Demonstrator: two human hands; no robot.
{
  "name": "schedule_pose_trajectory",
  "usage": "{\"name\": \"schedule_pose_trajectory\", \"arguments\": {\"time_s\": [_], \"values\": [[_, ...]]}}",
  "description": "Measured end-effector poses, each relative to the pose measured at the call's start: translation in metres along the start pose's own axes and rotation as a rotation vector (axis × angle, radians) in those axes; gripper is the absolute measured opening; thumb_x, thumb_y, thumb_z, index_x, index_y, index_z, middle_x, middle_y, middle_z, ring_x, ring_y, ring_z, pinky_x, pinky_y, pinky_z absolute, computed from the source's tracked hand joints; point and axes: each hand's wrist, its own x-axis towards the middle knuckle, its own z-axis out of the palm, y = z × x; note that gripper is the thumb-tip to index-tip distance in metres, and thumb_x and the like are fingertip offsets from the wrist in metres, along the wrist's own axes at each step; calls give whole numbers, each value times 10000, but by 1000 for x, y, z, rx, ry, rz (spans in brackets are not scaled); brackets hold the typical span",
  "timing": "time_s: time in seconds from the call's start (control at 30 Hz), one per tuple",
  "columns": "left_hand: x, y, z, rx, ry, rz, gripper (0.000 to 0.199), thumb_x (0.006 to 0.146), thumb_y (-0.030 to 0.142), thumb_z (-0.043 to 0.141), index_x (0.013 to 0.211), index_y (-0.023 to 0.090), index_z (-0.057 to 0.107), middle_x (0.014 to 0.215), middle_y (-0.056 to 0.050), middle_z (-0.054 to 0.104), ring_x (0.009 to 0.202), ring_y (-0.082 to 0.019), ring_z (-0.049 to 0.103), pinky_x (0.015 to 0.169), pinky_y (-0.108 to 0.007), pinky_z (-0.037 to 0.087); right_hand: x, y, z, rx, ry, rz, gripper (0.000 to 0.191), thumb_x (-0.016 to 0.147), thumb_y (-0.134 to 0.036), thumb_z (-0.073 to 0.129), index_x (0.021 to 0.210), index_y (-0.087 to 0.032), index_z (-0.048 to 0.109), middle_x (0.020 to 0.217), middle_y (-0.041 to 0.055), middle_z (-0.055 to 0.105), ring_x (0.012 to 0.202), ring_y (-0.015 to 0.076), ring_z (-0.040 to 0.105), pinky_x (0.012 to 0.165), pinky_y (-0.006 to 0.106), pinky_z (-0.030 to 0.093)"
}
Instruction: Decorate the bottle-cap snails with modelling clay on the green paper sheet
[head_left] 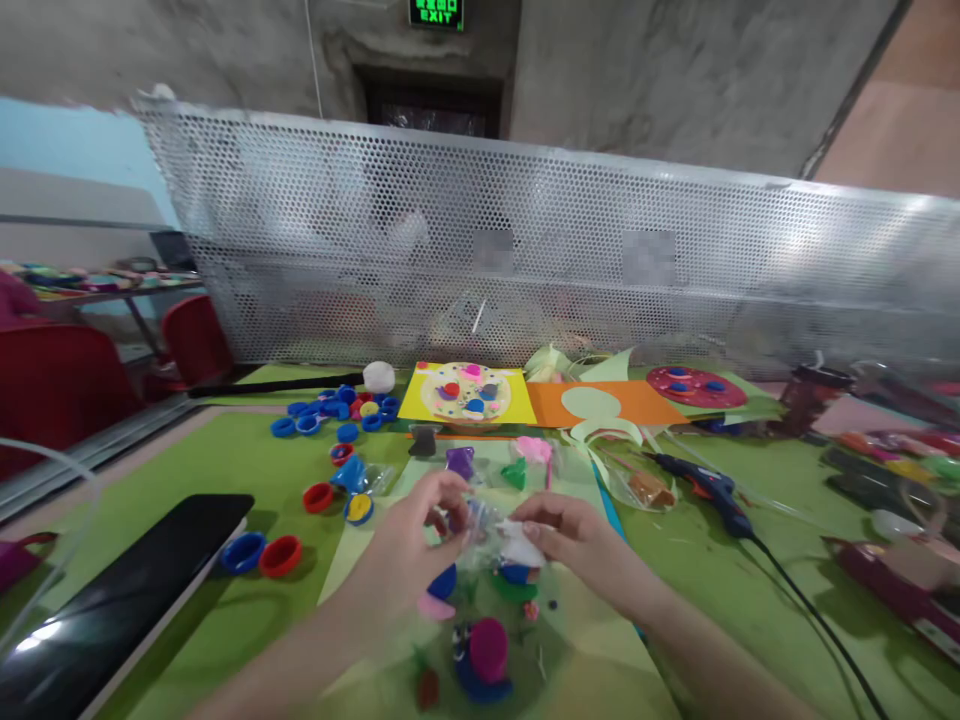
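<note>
Over the pale green sheet (622, 660), my left hand (416, 530) has its fingers curled on a crinkled clear plastic bag (480, 525). Opposite it, my right hand (574, 545) pinches a soft white lump (517, 545), perhaps clay, at the bag's side. The exact grip is partly hidden and blurred. Below my hands lies a clay snail (487, 655) with a magenta shell and a blue body. Another blue and green clay shape (517, 578) is under my right hand. A pink piece (435, 606) shows beneath my left fingers.
Blue and red bottle caps (319, 497) are scattered at left, near a black phone (112, 590). Purple clay (460, 461) and pink clay (532, 450) sit beyond my hands. A decorated plate (472, 392) lies at the back. A glue gun (709, 490) trails its cord at right.
</note>
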Motion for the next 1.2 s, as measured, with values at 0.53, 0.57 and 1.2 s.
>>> {"name": "schedule_pose_trajectory", "arguments": {"time_s": [0.53,0.57,1.2], "values": [[-10,9,3,117,44,-16,772,744,292,616,1405,310,218,835,5,701,880,-219,645,825,-368,496,-3,7,12,-209,-24,-39,212,763,-349,556,688,-153,582,625,7,543,568,100,455,521,214,337],[-11,11,4,100,29,-48,788,736,293,626,1407,322,214,861,-5,693,852,-219,654,775,-350,521,-3,9,12,-213,-15,-34,216,764,-347,551,672,-153,581,618,11,549,553,99,449,507,214,328],[-22,5,13,-4,76,-4,854,679,345,702,1400,305,247,767,-20,652,761,-224,623,546,-254,538,-5,6,20,44,34,24,296,550,-388,760,546,-146,587,552,-12,521,496,76,416,475,215,302]]}}
